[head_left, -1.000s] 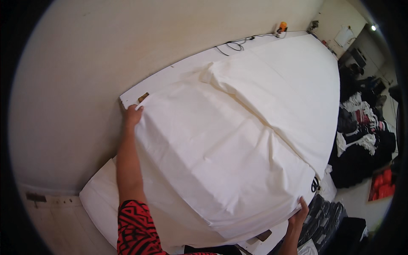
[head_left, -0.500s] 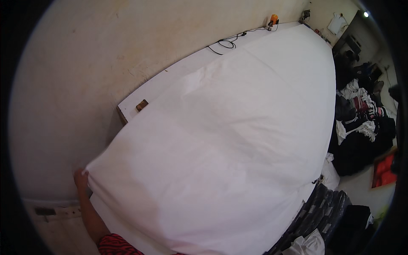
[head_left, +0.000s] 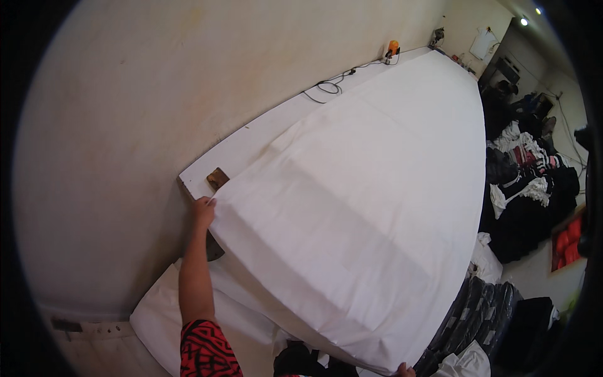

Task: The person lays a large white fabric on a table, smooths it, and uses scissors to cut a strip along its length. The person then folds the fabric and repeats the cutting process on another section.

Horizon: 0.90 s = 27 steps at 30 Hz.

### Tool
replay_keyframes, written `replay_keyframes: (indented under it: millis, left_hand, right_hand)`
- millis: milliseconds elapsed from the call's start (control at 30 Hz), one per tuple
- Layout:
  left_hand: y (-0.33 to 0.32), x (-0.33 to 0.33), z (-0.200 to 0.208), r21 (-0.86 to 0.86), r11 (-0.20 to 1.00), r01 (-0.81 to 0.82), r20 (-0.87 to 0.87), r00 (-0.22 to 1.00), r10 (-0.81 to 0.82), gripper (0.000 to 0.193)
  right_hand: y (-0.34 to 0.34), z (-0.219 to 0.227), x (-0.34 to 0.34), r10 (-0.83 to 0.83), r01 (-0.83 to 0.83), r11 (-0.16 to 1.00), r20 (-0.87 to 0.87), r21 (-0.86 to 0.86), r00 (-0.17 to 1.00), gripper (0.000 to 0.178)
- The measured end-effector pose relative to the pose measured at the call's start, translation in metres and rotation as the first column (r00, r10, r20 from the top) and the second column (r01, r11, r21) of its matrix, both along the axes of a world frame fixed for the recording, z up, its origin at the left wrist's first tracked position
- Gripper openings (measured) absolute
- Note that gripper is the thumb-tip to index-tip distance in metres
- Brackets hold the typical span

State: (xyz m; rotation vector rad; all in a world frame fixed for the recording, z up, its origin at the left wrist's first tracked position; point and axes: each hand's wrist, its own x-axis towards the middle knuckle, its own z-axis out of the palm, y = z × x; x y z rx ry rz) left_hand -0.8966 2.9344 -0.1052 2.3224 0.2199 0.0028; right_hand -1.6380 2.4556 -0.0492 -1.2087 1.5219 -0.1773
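A wide sheet of white fabric [head_left: 352, 188] covers most of the long white table [head_left: 251, 138]. My left hand [head_left: 203, 212] is closed on its near left corner, beside the table's end. At the lower edge of the view, my right hand [head_left: 405, 370] grips the near edge of the same fabric; only its fingers show. Between my hands the near edge hangs slightly lifted, with soft folds. A brown wooden block [head_left: 218, 178] lies on the table just beyond my left hand.
An orange power tool [head_left: 393, 48] stands at the far left edge, its black cord [head_left: 330, 85] coiled nearby. A wall [head_left: 125, 113] borders the left. More white cloth [head_left: 169, 314] lies below my left arm. Dark plastic-wrapped bundles [head_left: 477, 314] and piled clothes [head_left: 527, 163] line the right.
My left hand has moved right and away from me, bringing the fabric corner to the table's end. The near edge has drawn back, and my right hand has come into view.
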Motion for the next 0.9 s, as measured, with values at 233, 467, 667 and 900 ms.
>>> replay_keyframes:
  millis: [233, 467, 667, 900]
  left_hand:
    - [0.015, 0.000, -0.010, 0.338, 0.922, -0.190, 0.102, 0.981, 0.165, 0.025]
    - [-0.178, -0.080, 0.015, 0.369, 0.911, -0.184, 0.445, 0.896, 0.001, 0.052]
    - [-0.277, -0.192, 0.021, 0.578, 0.630, 0.519, 0.058, 0.744, -0.666, 0.064]
    - [-0.382, -0.269, 0.034, 0.388, 0.753, 0.532, 0.391, 0.645, -0.657, 0.061]
  right_hand:
    - [-0.028, -0.036, -0.042, 0.152, -0.151, 0.988, -0.046, 0.031, 0.987, 0.031]
    - [-0.078, -0.042, -0.067, 0.318, -0.570, 0.802, -0.679, -0.179, 0.662, 0.020]
    - [-0.168, -0.019, 0.001, 0.205, -0.229, 0.794, -0.106, -0.563, 0.973, 0.029]
    - [-0.231, -0.003, 0.091, 0.236, -0.240, 0.971, 0.257, -0.018, 0.937, 0.053]
